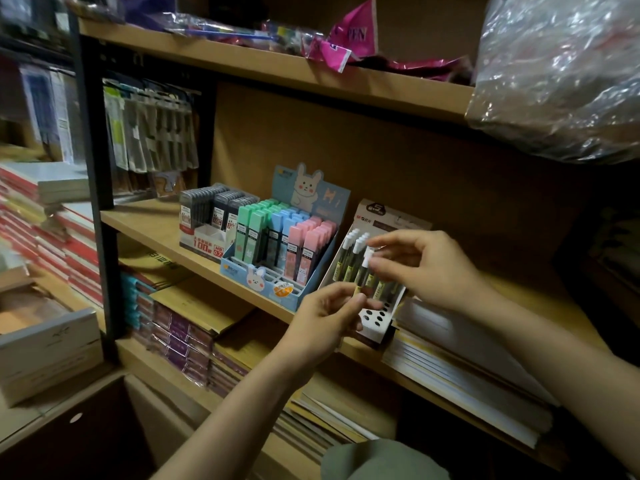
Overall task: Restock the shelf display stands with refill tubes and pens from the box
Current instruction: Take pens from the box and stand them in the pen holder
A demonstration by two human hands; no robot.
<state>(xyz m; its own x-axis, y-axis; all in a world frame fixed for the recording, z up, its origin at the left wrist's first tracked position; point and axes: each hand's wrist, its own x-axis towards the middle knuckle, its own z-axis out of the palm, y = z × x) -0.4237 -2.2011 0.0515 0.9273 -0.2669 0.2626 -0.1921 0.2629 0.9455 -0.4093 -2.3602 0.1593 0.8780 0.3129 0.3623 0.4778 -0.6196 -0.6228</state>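
A white display stand [375, 318] with round holes stands on the middle shelf and holds several white-capped refill tubes [349, 256]. My right hand [426, 268] pinches the white cap of one tube [367, 261] above the stand. My left hand [327, 317] pinches the lower end of a tube at the stand's front. Left of it stands a blue rabbit-printed stand [277, 289] with green, blue and pink lead cases. Farther left is a white stand [204, 239] with dark cases.
Stacked notebooks [460, 372] lie on the shelf right of the white stand. Hanging packets [152, 133] fill the back left. A plastic-wrapped bundle [561, 74] sits on the upper shelf at right. More stacked books [180, 337] fill the lower shelf.
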